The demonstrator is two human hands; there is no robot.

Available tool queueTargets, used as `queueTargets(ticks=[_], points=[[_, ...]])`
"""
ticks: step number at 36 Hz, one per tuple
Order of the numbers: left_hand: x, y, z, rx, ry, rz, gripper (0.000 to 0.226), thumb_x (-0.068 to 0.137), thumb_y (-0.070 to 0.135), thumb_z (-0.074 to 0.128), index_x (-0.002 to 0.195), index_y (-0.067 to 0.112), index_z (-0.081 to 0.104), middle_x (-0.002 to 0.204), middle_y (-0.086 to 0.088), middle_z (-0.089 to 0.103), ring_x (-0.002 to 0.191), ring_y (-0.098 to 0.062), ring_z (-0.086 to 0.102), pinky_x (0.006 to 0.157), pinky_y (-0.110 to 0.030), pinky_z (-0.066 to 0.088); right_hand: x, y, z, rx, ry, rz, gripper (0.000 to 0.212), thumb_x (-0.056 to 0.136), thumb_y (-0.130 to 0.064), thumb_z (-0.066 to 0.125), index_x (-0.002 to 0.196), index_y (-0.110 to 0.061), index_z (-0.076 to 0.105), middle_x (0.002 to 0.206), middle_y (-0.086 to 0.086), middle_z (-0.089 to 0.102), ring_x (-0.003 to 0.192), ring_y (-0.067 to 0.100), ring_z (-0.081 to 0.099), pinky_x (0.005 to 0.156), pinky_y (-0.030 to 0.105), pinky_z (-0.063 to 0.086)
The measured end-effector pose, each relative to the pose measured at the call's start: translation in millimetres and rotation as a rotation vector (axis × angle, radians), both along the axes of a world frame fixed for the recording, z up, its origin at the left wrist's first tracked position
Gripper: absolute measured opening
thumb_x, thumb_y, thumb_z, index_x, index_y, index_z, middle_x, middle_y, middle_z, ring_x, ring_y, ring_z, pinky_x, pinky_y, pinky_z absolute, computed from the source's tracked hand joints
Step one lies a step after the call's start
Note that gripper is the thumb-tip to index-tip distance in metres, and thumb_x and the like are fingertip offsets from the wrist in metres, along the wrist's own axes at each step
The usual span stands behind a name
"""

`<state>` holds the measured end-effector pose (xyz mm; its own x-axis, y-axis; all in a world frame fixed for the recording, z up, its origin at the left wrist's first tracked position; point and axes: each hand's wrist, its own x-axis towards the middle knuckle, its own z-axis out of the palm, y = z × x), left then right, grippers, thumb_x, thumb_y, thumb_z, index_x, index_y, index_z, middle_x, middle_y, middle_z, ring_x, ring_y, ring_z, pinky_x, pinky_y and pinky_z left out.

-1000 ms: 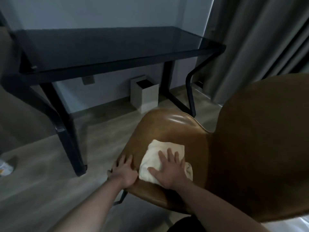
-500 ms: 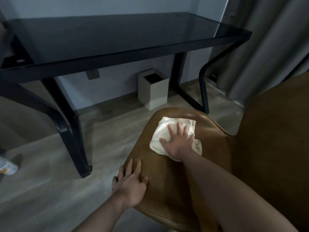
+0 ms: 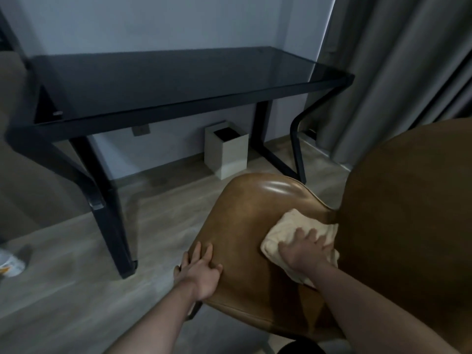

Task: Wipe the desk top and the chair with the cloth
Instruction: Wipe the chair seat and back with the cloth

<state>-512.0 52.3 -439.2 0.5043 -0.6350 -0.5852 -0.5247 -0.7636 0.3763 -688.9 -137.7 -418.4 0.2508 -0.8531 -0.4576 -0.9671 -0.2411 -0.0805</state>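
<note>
A brown leather chair (image 3: 255, 221) stands in front of me, its seat glossy and its backrest rising at the right. A cream cloth (image 3: 286, 231) lies on the seat close to the backrest. My right hand (image 3: 304, 249) presses flat on the cloth with fingers spread. My left hand (image 3: 199, 272) rests flat on the seat's left edge, holding nothing. The black desk (image 3: 178, 80) with a dark glass top stands against the wall beyond the chair.
A white square bin (image 3: 227, 154) sits on the wood floor under the desk. Grey curtains (image 3: 398, 72) hang at the right. A small white object (image 3: 10, 264) lies on the floor at the far left. The desk's black legs stand left of the chair.
My right hand has slid the cloth from the front of the seat back and to the right, toward the backrest. My left hand has stayed on the seat's left edge.
</note>
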Motion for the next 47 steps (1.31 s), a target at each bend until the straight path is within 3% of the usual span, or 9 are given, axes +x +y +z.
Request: queueTargets(ticks=[9, 24, 35, 42, 47], points=[[2, 1, -4, -0.018, -0.007, 0.001, 0.07, 0.102, 0.057, 0.032, 0.161, 0.042, -0.002, 0.17, 0.009, -0.014, 0.157, -0.027, -0.01, 0.126, -0.051, 0.003, -7, 75, -27, -0.009, -0.125, 0.007, 0.088, 0.094, -0.073, 0.029, 0.161, -0.028, -0.005, 0.168, 0.012, -0.018, 0.151, 0.044, -0.021, 0.116, 0.068, -0.011], [12, -6, -24, -0.068, -0.013, 0.02, 0.07, 0.101, 0.059, 0.035, 0.161, 0.044, 0.001, 0.169, 0.012, -0.014, 0.157, -0.024, -0.011, 0.127, -0.049, 0.002, 86, -29, -33, -0.073, -0.233, 0.032, 0.087, 0.091, -0.079, 0.029, 0.161, -0.036, 0.001, 0.169, 0.007, -0.014, 0.151, 0.043, -0.022, 0.113, 0.07, -0.015], [8, -3, -13, -0.068, 0.004, 0.026, 0.07, 0.1, 0.058, 0.037, 0.161, 0.043, 0.005, 0.17, 0.012, -0.011, 0.157, -0.025, -0.008, 0.126, -0.049, 0.003, 46, 1, -24, -0.025, -0.157, 0.108, 0.079, 0.095, -0.068, 0.033, 0.161, -0.036, 0.002, 0.169, 0.004, -0.014, 0.153, 0.04, -0.014, 0.118, 0.066, -0.008], [5, 23, -15, -0.297, 0.037, 0.215, 0.054, 0.105, 0.035, 0.038, 0.158, 0.036, 0.032, 0.169, 0.013, 0.016, 0.155, -0.018, 0.013, 0.127, -0.034, 0.011, -10, 59, -20, 0.01, -0.133, 0.083, 0.078, 0.096, -0.068, 0.032, 0.161, -0.038, 0.001, 0.169, 0.002, -0.015, 0.154, 0.038, -0.015, 0.119, 0.065, -0.007], [1, 56, -30, -0.387, 0.071, 0.272, 0.053, 0.111, 0.037, 0.025, 0.162, 0.023, 0.025, 0.169, 0.008, 0.018, 0.154, -0.014, 0.017, 0.125, -0.025, 0.008, -18, 86, -15, 0.038, -0.13, 0.039, 0.079, 0.095, -0.069, 0.034, 0.161, -0.038, 0.003, 0.169, 0.003, -0.015, 0.153, 0.039, -0.016, 0.118, 0.067, -0.006]])
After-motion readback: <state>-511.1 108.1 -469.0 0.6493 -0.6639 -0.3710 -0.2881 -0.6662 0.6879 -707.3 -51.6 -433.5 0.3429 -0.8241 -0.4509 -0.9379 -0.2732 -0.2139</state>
